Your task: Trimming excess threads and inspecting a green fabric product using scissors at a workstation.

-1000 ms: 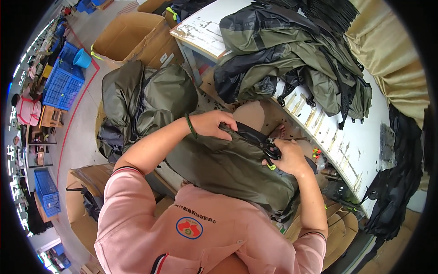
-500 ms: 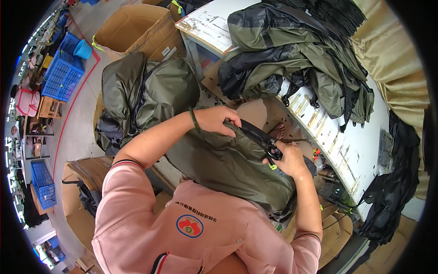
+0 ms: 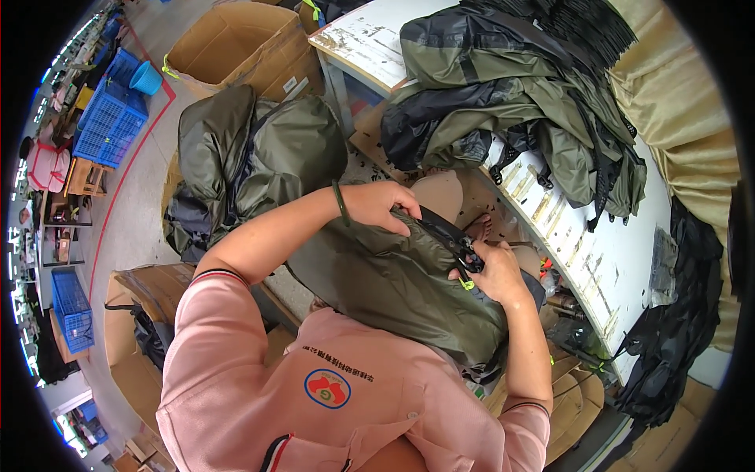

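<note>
Across my lap lies an olive-green fabric bag (image 3: 393, 275) with a black band (image 3: 440, 230) along its upper edge. My left hand (image 3: 381, 207) is closed on the bag's edge at the left end of that band, thumb and fingers pinching the cloth. At the other end, my right hand (image 3: 497, 272) grips the black band beside what looks like a black buckle (image 3: 469, 263). A small yellow-green tab (image 3: 467, 285) shows just below the right fingers. The fingertips of my right hand are partly hidden behind the band and cloth.
More olive and black bags are heaped on the worn white table (image 3: 566, 259) at right. A pile of olive bags (image 3: 291, 145) stands at left, before an open cardboard box (image 3: 236, 47). Black fabric (image 3: 676, 322) hangs off the table's right side. Blue crates (image 3: 110, 118) stand far left.
Both hands keep their hold on the bag's edge. My left hand has shifted slightly to the right; the bag has barely moved.
</note>
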The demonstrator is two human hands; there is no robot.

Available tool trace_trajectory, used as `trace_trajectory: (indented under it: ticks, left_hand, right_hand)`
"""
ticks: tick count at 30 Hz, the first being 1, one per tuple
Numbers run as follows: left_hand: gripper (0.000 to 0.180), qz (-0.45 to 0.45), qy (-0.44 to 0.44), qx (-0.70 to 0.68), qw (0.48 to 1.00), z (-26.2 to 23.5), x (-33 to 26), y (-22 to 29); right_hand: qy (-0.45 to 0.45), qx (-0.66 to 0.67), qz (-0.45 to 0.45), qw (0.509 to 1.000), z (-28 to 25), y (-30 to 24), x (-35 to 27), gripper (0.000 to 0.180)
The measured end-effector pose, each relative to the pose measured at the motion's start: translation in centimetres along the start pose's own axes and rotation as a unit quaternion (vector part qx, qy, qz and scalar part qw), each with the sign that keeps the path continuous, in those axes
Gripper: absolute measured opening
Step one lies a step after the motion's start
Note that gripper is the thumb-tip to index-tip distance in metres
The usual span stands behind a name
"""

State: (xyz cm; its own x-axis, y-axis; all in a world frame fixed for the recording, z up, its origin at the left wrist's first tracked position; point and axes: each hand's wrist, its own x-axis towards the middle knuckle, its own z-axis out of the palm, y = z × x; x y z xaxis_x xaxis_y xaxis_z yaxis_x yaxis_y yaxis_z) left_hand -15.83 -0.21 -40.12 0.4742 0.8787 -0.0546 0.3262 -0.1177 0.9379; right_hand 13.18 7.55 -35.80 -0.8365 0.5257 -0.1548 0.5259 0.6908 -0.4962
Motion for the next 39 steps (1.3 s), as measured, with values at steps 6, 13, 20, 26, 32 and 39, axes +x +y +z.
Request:
trace_trajectory:
  ticks: [6, 13, 20, 26, 32, 39]
  left_hand:
    - [0.032, 0.005, -0.003, 0.003, 1.0, 0.1, 0.1, 0.1]
    - [0.029, 0.0, -0.018, -0.006, 1.0, -0.1, 0.2, 0.1]
    - [0.027, -0.001, -0.036, -0.015, 0.999, -0.2, 0.4, 0.5]
    - [0.027, -0.004, -0.037, 0.007, 0.999, 0.3, 0.2, 0.7]
    - [0.028, -0.004, -0.044, -0.009, 0.999, 0.7, 0.3, 0.6]
    - [0.028, 0.003, -0.054, 0.028, 0.998, -0.9, 1.0, 0.0]
  right_hand:
    - [0.007, -0.016, -0.01, 1.0, 0.0, -0.7, 0.5, 0.049]
    - [-0.009, -0.034, 0.01, 0.999, -0.1, -1.2, 0.7, 0.051]
    - [0.008, -0.047, -0.024, 0.999, -0.3, -0.7, 0.9, 0.053]
    - [-0.008, -0.05, -0.004, 0.999, -0.6, -1.7, 0.5, 0.054]
    - [0.017, -0.036, -0.001, 0.999, 0.5, -1.1, -0.2, 0.051]
    - [-0.005, -0.02, 0.021, 1.0, 0.4, -0.9, 1.1, 0.043]
